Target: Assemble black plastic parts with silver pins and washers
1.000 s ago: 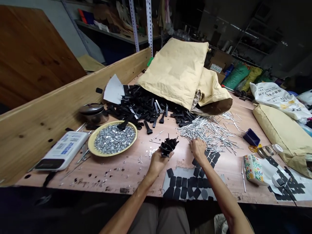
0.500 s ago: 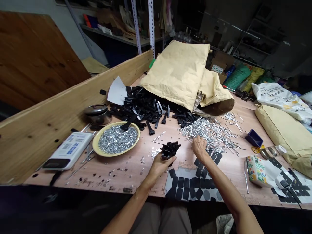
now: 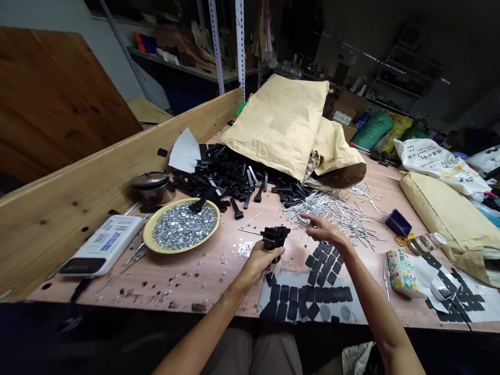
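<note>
My left hand (image 3: pixel 261 256) is closed around a bundle of black plastic parts (image 3: pixel 274 237), held upright just above the table. My right hand (image 3: pixel 321 227) hovers over the near edge of a heap of thin metal pins (image 3: pixel 336 212), fingers pinched together, seemingly on a pin that is too small to make out. More black parts (image 3: pixel 230 179) lie piled behind, spilling from a tan paper sack (image 3: pixel 279 122). A yellow dish (image 3: pixel 150 240) of small metal washers sits to the left. Black adhesive pads on a backing sheet (image 3: pixel 308 297) lie under my right forearm.
A wooden board (image 3: pixel 97 172) walls the table's left side. By it lie a white box (image 3: pixel 102 250) and a metal lidded pot (image 3: pixel 151 185). On the right are a small blue tray (image 3: pixel 397 223), a floral box (image 3: pixel 400 265), more sacks (image 3: pixel 449 213) and another pad sheet (image 3: pixel 461 297).
My right hand has lifted off the pin heap and drawn toward the black bundle. My left hand stays on the bundle, a little lower and nearer. The camera tilted slightly.
</note>
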